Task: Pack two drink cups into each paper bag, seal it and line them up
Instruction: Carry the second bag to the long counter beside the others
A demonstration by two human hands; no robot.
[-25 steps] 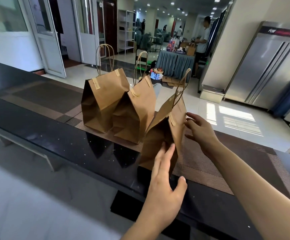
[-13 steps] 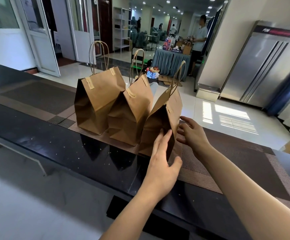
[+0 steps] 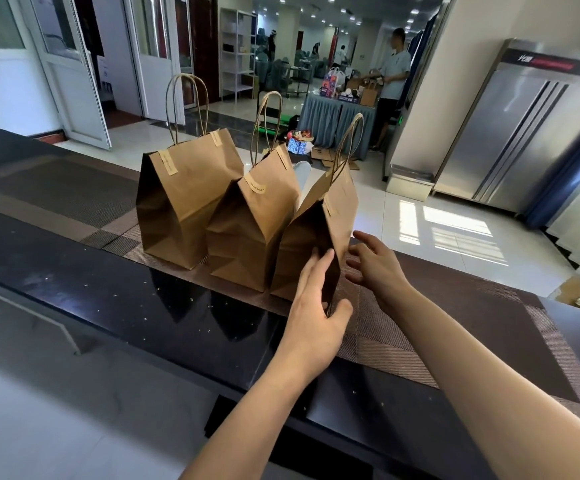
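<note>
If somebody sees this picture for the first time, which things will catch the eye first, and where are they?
Three brown paper bags stand in a row on the dark counter: the left bag, the middle bag and the right bag, each closed at the top with handles upright. The left hand lies flat against the right bag's near side, while the right hand hovers open just right of it.
</note>
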